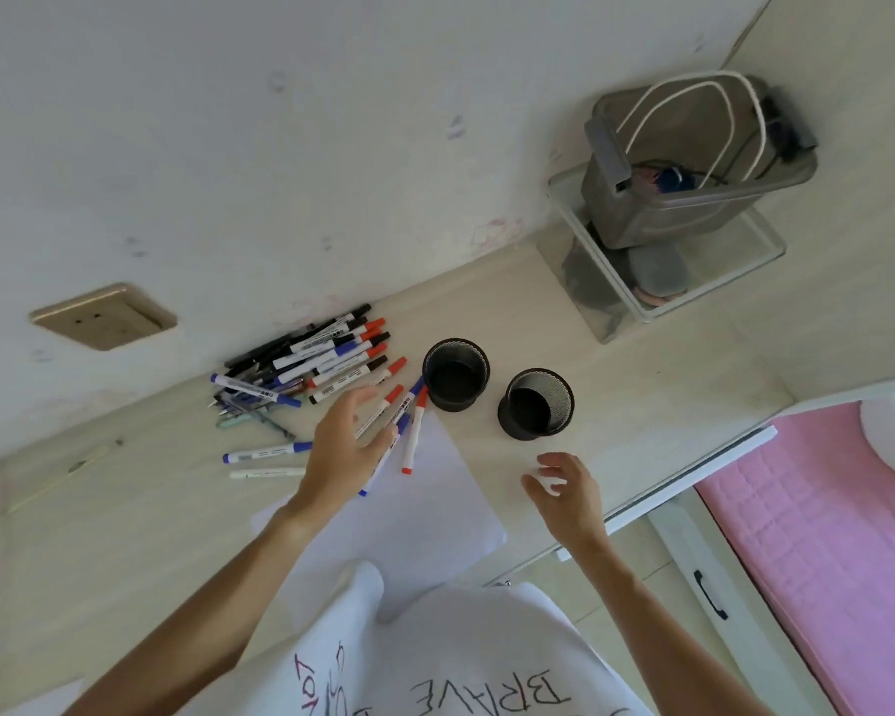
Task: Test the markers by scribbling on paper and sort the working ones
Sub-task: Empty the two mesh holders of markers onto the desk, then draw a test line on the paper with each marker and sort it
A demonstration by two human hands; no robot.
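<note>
1. Plainly, the left hand hovers with fingers spread over loose markers at the frame's centre; its grip has hold of nothing I can confirm, though fingertips may touch one.
2. The right hand is loosely curled and empty, lower right of centre.
3. The marker pile lies left of centre on the counter; the paper is below it.
4. Risk: a sweeping reach could roll markers off the paper or mix untested ones into the pile.
5. Risk: the two black mesh cups look alike and empty, so working and dead markers could be mis-sorted.
6. Writing: the shirt reads "BRAVE"; marker labels are too small to read.
</note>
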